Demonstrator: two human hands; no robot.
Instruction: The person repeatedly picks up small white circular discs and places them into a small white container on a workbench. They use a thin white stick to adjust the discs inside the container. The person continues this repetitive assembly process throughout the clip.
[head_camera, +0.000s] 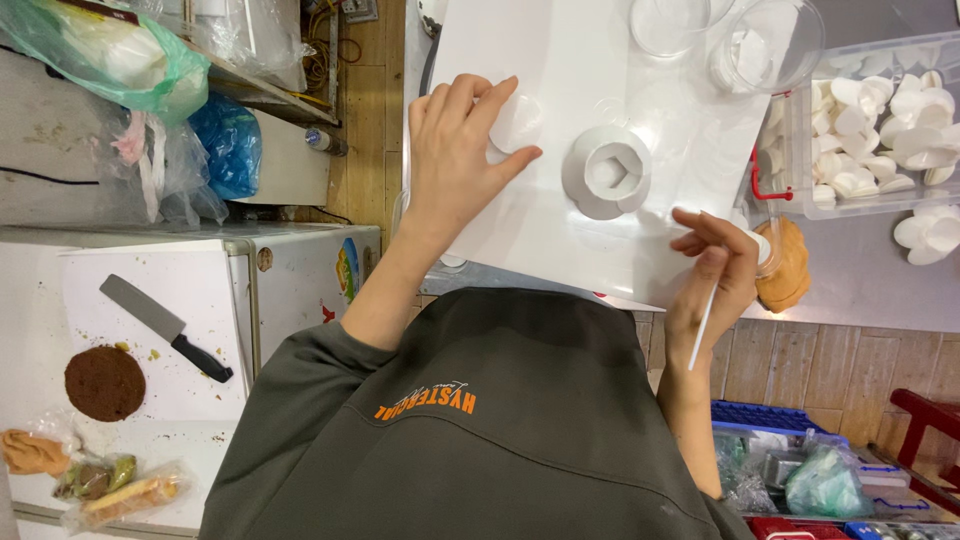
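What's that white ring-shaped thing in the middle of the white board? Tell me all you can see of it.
The white ring piece looks like matte paper or clay: a round, slightly lobed outer rim around a roughly hexagonal hollow with a small white shape inside. It lies flat on the white board, between the hands, and neither the left hand nor the right hand touches it.

Small home food workshop. Evidence: white fridge (300, 290) carrying a kitchen knife (165, 328) and round brown cake (104, 383); clear tub of white moulded pieces (880, 130); wooden plank floor (800, 365).

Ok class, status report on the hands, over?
Left hand pinches disc. Right hand holds stick. Ring piece lies between, on board.
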